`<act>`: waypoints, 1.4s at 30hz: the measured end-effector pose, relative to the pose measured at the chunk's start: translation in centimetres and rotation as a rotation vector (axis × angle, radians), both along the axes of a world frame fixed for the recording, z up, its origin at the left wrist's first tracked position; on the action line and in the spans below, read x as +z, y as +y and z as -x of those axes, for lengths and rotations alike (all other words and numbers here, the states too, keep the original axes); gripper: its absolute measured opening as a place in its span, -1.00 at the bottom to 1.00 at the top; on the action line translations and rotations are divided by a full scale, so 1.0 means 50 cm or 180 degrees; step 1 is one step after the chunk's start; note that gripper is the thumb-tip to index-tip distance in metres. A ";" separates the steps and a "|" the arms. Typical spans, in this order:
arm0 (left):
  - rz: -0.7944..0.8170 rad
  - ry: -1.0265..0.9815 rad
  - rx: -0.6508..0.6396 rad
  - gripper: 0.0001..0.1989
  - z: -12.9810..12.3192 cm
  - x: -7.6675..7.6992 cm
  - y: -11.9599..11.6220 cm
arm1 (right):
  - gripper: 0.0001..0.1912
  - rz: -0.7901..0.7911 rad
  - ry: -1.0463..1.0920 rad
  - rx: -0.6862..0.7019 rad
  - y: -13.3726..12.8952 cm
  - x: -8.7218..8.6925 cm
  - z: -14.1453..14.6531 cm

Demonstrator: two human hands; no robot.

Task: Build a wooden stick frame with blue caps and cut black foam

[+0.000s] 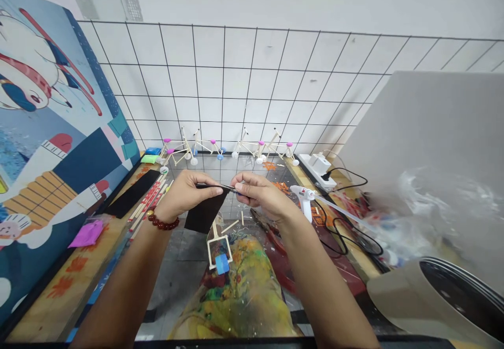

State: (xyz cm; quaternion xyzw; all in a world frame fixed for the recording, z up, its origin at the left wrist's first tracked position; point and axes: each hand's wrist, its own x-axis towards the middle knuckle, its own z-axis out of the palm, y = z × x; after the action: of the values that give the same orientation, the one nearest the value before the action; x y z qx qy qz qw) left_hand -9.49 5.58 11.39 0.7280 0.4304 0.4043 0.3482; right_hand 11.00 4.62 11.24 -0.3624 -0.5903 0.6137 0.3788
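My left hand (192, 194), with a beaded bracelet at the wrist, pinches the upper edge of a black sheet (205, 211) that hangs down at a slant. Close beside it, my right hand (255, 192) is closed around a thin dark object at the sheet's upper right edge; its kind is too small and covered to tell. Below the hands is a small square frame of pale wooden sticks (210, 252) with a blue piece (222, 264) on its lower side. Pliers (271, 233) with red handles lie partly behind my right forearm.
Several stick models (185, 149) with pink, white and blue parts line the tiled wall. To the right are a white glue gun (304, 199), a power strip (317, 169), black cables and a bin (417, 291). Another black sheet (134, 194) and a pink packet (88, 232) lie left.
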 end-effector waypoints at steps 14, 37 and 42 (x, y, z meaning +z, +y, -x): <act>0.0080 0.0107 0.0088 -0.83 -0.011 0.002 -0.005 | -0.72 -0.0182 -0.0043 -0.0227 -0.001 0.011 -0.024; 0.1051 -0.2201 0.0070 -0.80 -0.016 -0.014 0.013 | -0.67 -0.0258 0.0303 -0.0323 0.007 0.001 -0.002; 0.0943 -0.2376 0.0336 -0.77 -0.008 -0.012 0.018 | -0.70 -0.0093 0.0179 0.0005 0.004 0.003 -0.012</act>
State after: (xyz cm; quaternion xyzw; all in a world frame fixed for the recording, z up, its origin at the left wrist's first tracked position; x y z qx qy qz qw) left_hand -9.08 6.47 10.80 0.4500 0.3648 0.5918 0.5605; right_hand 11.59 4.84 11.37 -0.3390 -0.5886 0.6153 0.4001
